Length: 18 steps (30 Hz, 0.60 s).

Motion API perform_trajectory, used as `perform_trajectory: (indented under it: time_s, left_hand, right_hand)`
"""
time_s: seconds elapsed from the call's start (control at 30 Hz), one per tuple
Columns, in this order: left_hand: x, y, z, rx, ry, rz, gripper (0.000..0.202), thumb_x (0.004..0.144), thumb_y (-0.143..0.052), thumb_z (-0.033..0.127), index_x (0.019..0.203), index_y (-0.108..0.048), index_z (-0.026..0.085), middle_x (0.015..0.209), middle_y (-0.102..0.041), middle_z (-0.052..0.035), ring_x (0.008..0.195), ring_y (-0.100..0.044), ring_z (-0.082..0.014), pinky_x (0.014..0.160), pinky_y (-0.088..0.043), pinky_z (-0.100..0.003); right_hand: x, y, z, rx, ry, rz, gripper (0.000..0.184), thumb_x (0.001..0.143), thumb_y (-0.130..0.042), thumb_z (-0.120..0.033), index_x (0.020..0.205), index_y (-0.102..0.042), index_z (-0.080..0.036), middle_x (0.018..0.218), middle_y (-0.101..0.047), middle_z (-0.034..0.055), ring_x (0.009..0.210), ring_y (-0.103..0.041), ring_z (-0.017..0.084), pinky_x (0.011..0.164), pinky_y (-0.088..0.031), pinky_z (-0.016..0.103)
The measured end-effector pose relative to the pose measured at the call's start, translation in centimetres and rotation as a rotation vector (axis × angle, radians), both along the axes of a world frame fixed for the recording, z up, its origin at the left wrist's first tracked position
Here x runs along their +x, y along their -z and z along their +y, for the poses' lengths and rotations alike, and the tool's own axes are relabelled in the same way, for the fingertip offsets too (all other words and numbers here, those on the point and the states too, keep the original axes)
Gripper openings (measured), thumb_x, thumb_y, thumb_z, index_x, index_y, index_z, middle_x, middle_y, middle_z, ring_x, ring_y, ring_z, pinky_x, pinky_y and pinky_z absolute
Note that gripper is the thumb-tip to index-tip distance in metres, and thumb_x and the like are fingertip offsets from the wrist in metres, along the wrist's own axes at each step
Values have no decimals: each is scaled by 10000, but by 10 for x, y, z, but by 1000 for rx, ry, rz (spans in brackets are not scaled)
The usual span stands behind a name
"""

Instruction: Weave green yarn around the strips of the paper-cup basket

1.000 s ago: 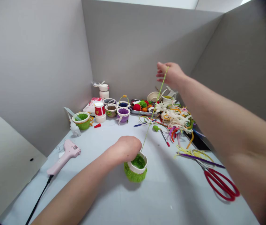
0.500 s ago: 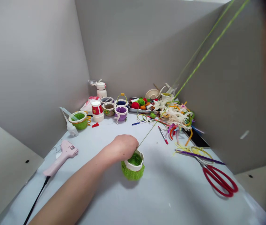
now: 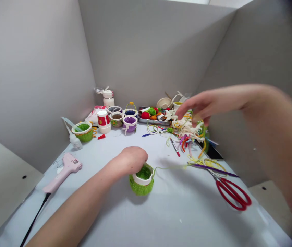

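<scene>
My left hand [image 3: 134, 159] is closed on the back left rim of a small cup wrapped in green yarn [image 3: 141, 188]. The cup stands upright, with a white band at its rim and a green inside; my fingertips are hidden at its edge. From its right side a thin green yarn strand [image 3: 168, 168] runs slack over the table. My right hand [image 3: 207, 104] hangs in the air above the craft pile, fingers stretched forward and apart, slightly blurred. Loose green yarn shows around and below it; whether any strand touches the fingers is unclear.
Red-handled scissors [image 3: 233, 193] lie at right by a purple stick [image 3: 213, 168]. A pink glue gun [image 3: 63, 173] lies at left, near a green basket [image 3: 84, 136]. Small baskets, a metal tray [image 3: 148, 120] of yarn balls and white scraps [image 3: 187, 132] line the back.
My right hand has come into view from the upper right. The green yarn, taut toward the upper right before, is now slack. My left hand still holds the cup.
</scene>
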<state>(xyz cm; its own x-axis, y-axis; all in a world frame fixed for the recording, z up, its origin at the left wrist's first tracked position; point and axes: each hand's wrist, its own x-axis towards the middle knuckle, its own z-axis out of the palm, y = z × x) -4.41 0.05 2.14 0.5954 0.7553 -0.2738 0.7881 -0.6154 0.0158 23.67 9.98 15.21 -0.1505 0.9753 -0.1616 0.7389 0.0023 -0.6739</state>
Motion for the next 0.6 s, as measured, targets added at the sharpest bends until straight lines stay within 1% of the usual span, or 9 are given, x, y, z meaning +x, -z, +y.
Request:
perform_trajectory:
  time_s: [0.03,0.07,0.13,0.2,0.3,0.37,0.43,0.5,0.6]
  left_hand:
    - [0,0,0,1,-3,2,221,755,-504,123,845,-702,165,879,-710,-126,771,-650,-238,609,-446,-280]
    - [0,0,0,2,-4,2,221,753,-505,121,845,-702,166,873,-710,-125,764,-649,-234,609,-447,-279]
    - [0,1,1,0,-2,6,223,748,-510,119,847,-704,166,862,-708,-124,749,-646,-230,605,-449,-278]
    - [0,2,1,-2,5,9,228,741,-516,119,856,-707,167,856,-706,-124,744,-645,-232,602,-452,-280]
    - [1,1,1,-5,8,16,240,734,-517,117,867,-711,165,865,-706,-128,753,-647,-236,606,-459,-283]
    - [1,0,1,-7,6,19,244,733,-513,112,866,-712,159,869,-706,-132,757,-648,-239,605,-458,-284]
    - [2,-2,0,-10,4,18,238,735,-512,108,858,-711,151,859,-705,-135,753,-647,-242,597,-451,-284]
    - [2,-2,0,-17,0,11,224,743,-512,113,850,-707,142,849,-703,-139,747,-645,-247,587,-440,-286]
    - [2,-3,-1,-47,-16,-12,218,765,-513,139,877,-700,143,876,-702,-138,765,-642,-247,586,-422,-287]
  right_hand:
    - [-6,17,3,-107,-95,-143,232,764,-676,-36,946,-717,-172,882,-698,63,696,-670,161,612,-542,291]
    - [-11,36,10,-131,-145,-283,265,749,-674,-9,937,-722,-190,842,-706,50,646,-665,151,578,-535,275]
    - [-19,78,30,10,-139,-523,247,782,-641,-38,942,-718,-210,760,-709,30,597,-657,152,560,-533,274]
    - [-24,117,53,76,-127,-601,199,827,-611,-95,973,-706,-190,748,-702,42,686,-674,190,651,-543,313]
    - [-29,160,80,135,-107,-686,187,878,-602,-237,1041,-657,-163,1031,-669,72,930,-638,215,813,-526,368]
    - [-32,179,90,121,-87,-738,290,919,-551,-318,1164,-576,-165,1186,-587,90,1001,-601,201,847,-519,392]
    - [-34,191,95,99,-50,-777,324,915,-558,-322,1195,-553,-159,1201,-573,95,1013,-596,206,846,-519,402]
    - [-34,198,97,98,-12,-797,327,909,-568,-316,1193,-555,-154,1194,-577,98,1012,-599,209,843,-519,400]
    - [-35,198,93,177,11,-783,321,916,-556,-318,1190,-556,-152,1193,-577,95,1004,-600,203,844,-521,403]
